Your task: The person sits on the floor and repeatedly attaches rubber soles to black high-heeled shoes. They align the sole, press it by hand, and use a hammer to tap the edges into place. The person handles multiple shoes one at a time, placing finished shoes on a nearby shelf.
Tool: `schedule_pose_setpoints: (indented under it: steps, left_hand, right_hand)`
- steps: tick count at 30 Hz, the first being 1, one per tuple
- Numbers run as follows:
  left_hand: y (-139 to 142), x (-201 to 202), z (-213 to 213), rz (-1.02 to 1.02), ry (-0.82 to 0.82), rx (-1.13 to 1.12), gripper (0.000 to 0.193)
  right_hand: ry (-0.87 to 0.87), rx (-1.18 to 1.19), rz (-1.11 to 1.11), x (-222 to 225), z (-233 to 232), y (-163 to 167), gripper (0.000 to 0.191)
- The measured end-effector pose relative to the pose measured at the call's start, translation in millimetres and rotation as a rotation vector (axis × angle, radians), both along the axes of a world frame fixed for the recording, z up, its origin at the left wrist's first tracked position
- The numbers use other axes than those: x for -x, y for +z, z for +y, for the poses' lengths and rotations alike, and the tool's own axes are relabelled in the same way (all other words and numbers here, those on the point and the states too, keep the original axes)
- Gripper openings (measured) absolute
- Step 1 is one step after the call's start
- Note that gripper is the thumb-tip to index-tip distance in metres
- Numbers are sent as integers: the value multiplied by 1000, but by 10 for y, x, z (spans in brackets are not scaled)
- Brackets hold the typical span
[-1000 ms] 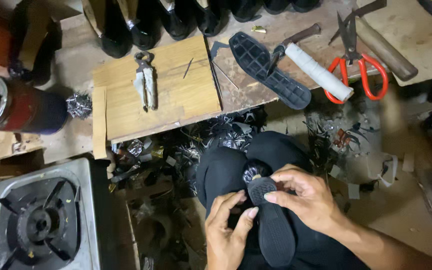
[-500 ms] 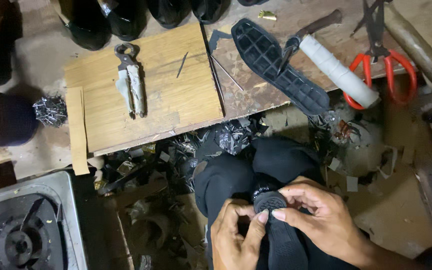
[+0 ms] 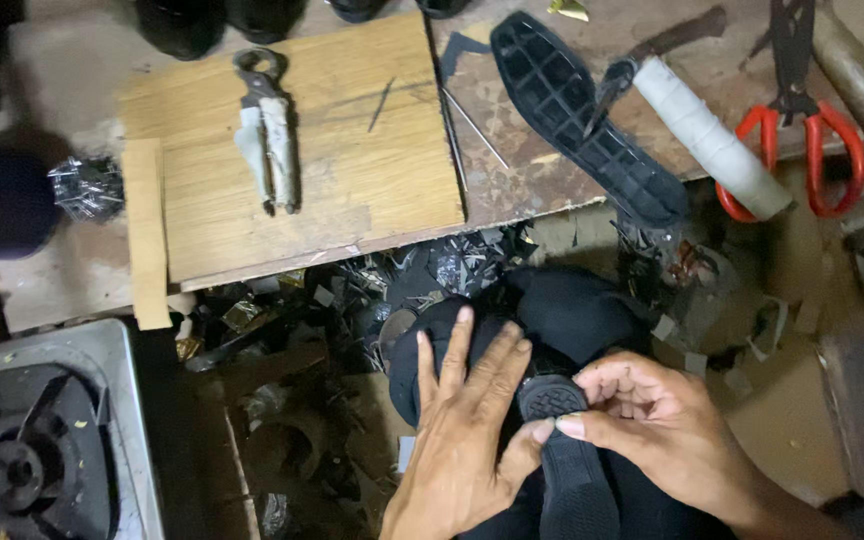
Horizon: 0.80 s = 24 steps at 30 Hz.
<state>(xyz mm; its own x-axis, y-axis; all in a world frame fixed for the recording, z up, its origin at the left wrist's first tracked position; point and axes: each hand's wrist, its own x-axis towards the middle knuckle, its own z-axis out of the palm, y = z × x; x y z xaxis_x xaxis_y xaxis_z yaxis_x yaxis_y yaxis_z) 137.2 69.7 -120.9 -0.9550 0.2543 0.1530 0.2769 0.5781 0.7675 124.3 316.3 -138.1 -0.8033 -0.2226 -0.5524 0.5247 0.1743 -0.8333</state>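
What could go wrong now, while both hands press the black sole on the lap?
1. The sole is pinched only at its tip by the right hand, with the left hand lying flat beside it; it could slip sideways.
2. Sharp-looking scraps lie just past the knees, so a dropped sole might land among them.
3. The red-handled scissors rest near the bench edge and could get knocked off.

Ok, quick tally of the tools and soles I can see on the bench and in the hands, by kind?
Shoe soles: 2, the loose black sole on the bench and the black sole held between the left hand and right hand
Pincers: 1, the metal pincers on the wooden board
Scissors: 1, the red-handled scissors
White-wrapped handle tool: 1
Total: 5
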Motion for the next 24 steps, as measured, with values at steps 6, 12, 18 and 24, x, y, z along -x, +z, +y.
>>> schedule_pose_setpoints:
  steps: [6,12,18,24]
  left_hand:
    - [74,-182,-55,-100,-100,-262,66]
    - [150,-681,144,-195,-95,-713,56]
    - [125,-986,351,24,-26,-796,48]
    - [185,-1243,549,241,101,-879,36]
  right_hand:
    - [111,39,263,-192,73,65,32]
    - [237,109,506,-560,194,279,35]
    - [270,163,543,-768,242,529,34]
    - [189,208,602,-987,129,789,33]
